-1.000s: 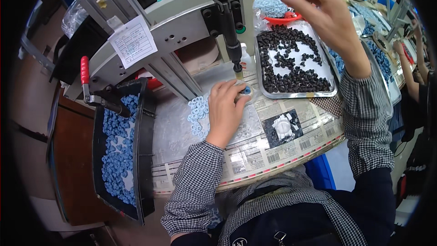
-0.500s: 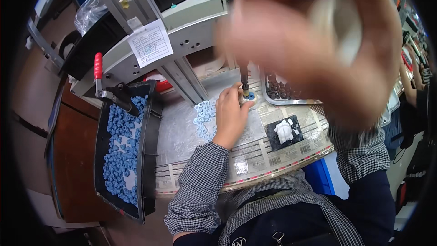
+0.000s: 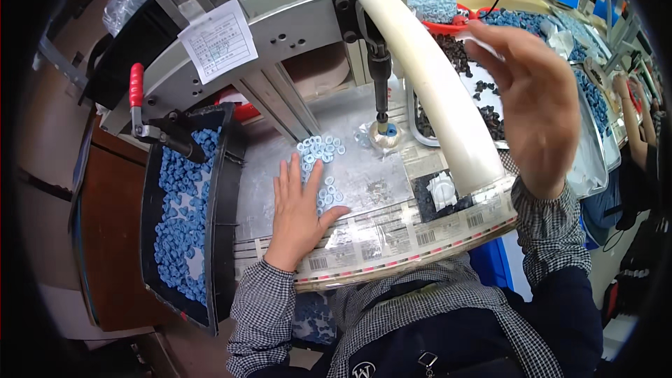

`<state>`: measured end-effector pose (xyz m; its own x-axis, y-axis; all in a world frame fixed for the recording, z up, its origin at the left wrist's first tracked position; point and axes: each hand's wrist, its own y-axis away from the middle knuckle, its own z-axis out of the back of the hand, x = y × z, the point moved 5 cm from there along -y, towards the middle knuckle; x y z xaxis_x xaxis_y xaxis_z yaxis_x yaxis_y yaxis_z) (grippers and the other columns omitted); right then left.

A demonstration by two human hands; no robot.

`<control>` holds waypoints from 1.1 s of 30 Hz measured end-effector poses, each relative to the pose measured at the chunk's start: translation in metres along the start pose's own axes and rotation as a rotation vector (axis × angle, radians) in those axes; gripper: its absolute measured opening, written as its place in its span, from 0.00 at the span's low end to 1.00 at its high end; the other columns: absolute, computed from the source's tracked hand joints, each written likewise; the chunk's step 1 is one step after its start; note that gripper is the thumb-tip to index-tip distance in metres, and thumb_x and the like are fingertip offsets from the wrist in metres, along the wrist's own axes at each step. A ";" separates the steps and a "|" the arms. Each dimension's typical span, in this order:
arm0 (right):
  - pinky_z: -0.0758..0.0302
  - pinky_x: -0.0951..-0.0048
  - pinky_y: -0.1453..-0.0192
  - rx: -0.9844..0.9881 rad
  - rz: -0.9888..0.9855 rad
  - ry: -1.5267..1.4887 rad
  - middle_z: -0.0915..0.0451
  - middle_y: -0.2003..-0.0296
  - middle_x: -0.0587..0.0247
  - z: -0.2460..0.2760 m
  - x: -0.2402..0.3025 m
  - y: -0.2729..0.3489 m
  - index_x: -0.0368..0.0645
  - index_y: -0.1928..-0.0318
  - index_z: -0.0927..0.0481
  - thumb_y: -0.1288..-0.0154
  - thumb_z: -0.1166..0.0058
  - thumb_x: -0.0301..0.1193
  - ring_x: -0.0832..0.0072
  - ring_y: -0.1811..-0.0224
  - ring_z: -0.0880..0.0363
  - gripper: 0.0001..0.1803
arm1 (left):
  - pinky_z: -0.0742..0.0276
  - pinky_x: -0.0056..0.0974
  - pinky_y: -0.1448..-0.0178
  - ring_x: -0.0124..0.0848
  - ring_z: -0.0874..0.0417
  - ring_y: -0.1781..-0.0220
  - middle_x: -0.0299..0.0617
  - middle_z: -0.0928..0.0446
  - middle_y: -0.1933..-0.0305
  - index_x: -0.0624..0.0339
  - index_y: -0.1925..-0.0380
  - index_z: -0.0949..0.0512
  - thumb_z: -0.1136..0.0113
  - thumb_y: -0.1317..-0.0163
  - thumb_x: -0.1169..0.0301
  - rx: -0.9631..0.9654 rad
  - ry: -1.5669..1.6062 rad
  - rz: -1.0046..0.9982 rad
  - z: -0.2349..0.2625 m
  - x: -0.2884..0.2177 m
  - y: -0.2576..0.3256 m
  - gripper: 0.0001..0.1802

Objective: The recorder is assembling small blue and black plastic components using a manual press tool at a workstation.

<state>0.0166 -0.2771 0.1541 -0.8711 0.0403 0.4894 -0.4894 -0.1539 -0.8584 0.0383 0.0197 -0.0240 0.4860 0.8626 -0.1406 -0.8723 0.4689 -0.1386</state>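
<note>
My left hand (image 3: 299, 208) lies flat with fingers spread on the metal plate, over and beside several small light-blue rings (image 3: 320, 148). Some of the rings are hidden under it. My right hand (image 3: 542, 105) is raised to the right of a long cream-coloured press lever (image 3: 437, 91), its fingers loosely curved and nothing visible in them. That lever slopes down toward me from the hand press (image 3: 380, 70). Below the press tip, a small blue part (image 3: 390, 129) sits on a round pale fixture (image 3: 385, 141).
A black bin (image 3: 220, 238) of blue parts stands at the left, near a red-handled clamp (image 3: 136, 85). Behind the lever is a metal tray (image 3: 425, 141) with dark pieces. A dark block (image 3: 427, 210) with a white lump lies near the front edge. Another person's arms (image 3: 633, 126) show far right.
My left hand has left the fixture and moved left onto the rings. My right hand, formerly large and blurred before the camera, is now lower and farther right, and the lever shows whole.
</note>
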 end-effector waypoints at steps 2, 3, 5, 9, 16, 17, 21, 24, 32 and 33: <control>0.25 0.68 0.35 -0.145 -0.261 0.146 0.20 0.45 0.54 0.038 -0.031 0.017 0.32 0.41 0.24 0.20 0.55 0.31 0.69 0.40 0.21 0.17 | 0.48 0.54 0.19 0.60 0.52 0.18 0.64 0.55 0.19 0.57 0.24 0.41 0.33 0.38 0.45 0.028 0.047 0.006 -0.007 0.002 -0.012 0.49; 0.24 0.69 0.38 -0.093 -0.391 0.310 0.20 0.46 0.58 0.056 -0.054 0.024 0.34 0.42 0.22 0.21 0.52 0.32 0.73 0.42 0.20 0.16 | 0.49 0.54 0.18 0.61 0.55 0.17 0.64 0.57 0.18 0.56 0.24 0.43 0.35 0.37 0.44 0.048 0.085 0.019 -0.008 0.004 -0.019 0.49; 0.24 0.68 0.44 0.008 -0.602 0.585 0.18 0.49 0.61 0.086 -0.099 0.050 0.39 0.44 0.20 0.25 0.44 0.34 0.73 0.47 0.19 0.16 | 0.50 0.54 0.18 0.61 0.55 0.17 0.64 0.56 0.18 0.56 0.24 0.42 0.36 0.36 0.45 0.056 0.143 0.017 -0.012 -0.006 -0.034 0.48; 0.24 0.57 0.48 0.273 -0.592 1.034 0.18 0.55 0.51 0.084 -0.102 0.092 0.37 0.51 0.18 0.36 0.36 0.31 0.52 0.51 0.19 0.15 | 0.50 0.54 0.18 0.58 0.55 0.17 0.63 0.55 0.18 0.58 0.24 0.42 0.38 0.33 0.47 0.061 0.346 -0.057 -0.023 -0.026 -0.045 0.45; 0.21 0.59 0.52 0.693 -0.432 0.577 0.16 0.61 0.51 -0.070 -0.031 0.051 0.37 0.57 0.17 0.38 0.35 0.29 0.52 0.58 0.17 0.11 | 0.47 0.51 0.19 0.54 0.47 0.19 0.59 0.45 0.21 0.59 0.28 0.35 0.39 0.31 0.60 -0.280 0.437 0.119 0.085 0.021 0.038 0.35; 0.21 0.59 0.52 0.725 -0.301 0.497 0.18 0.63 0.53 -0.086 -0.026 0.047 0.37 0.55 0.18 0.38 0.35 0.31 0.55 0.59 0.17 0.13 | 0.47 0.52 0.20 0.56 0.45 0.20 0.59 0.43 0.22 0.59 0.29 0.34 0.39 0.30 0.61 -0.327 0.366 0.165 0.107 0.031 0.052 0.33; 0.21 0.59 0.53 0.727 -0.125 0.241 0.21 0.60 0.55 -0.187 -0.018 0.019 0.37 0.56 0.20 0.35 0.39 0.31 0.56 0.57 0.19 0.12 | 0.39 0.47 0.24 0.50 0.35 0.24 0.56 0.36 0.25 0.59 0.30 0.32 0.35 0.35 0.63 -0.388 0.220 0.507 0.143 0.128 0.119 0.34; 0.22 0.55 0.53 0.679 -0.008 0.086 0.22 0.60 0.52 -0.264 -0.023 -0.004 0.37 0.58 0.21 0.34 0.41 0.29 0.53 0.56 0.20 0.08 | 0.42 0.53 0.22 0.60 0.40 0.23 0.68 0.38 0.26 0.55 0.28 0.35 0.23 0.47 0.54 -0.171 0.181 0.709 0.135 0.210 0.172 0.49; 0.18 0.56 0.45 1.158 -0.217 0.441 0.16 0.49 0.48 -0.430 -0.112 -0.024 0.37 0.48 0.17 0.40 0.33 0.39 0.50 0.47 0.16 0.24 | 0.36 0.53 0.24 0.60 0.38 0.25 0.66 0.39 0.28 0.51 0.25 0.40 0.14 0.70 0.42 0.186 0.019 0.880 0.103 0.283 0.196 0.70; 0.18 0.57 0.42 1.365 -0.281 0.532 0.16 0.46 0.48 -0.437 -0.124 -0.021 0.38 0.44 0.16 0.41 0.30 0.42 0.49 0.44 0.17 0.28 | 0.36 0.53 0.24 0.60 0.38 0.25 0.66 0.39 0.28 0.51 0.25 0.40 0.14 0.70 0.42 0.179 0.019 0.883 0.096 0.286 0.194 0.70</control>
<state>0.1166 0.1526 0.0439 -0.8169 0.5246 0.2397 -0.4867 -0.8500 0.2017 0.0029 0.3760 0.0026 -0.3653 0.9204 -0.1397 -0.9231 -0.3388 0.1818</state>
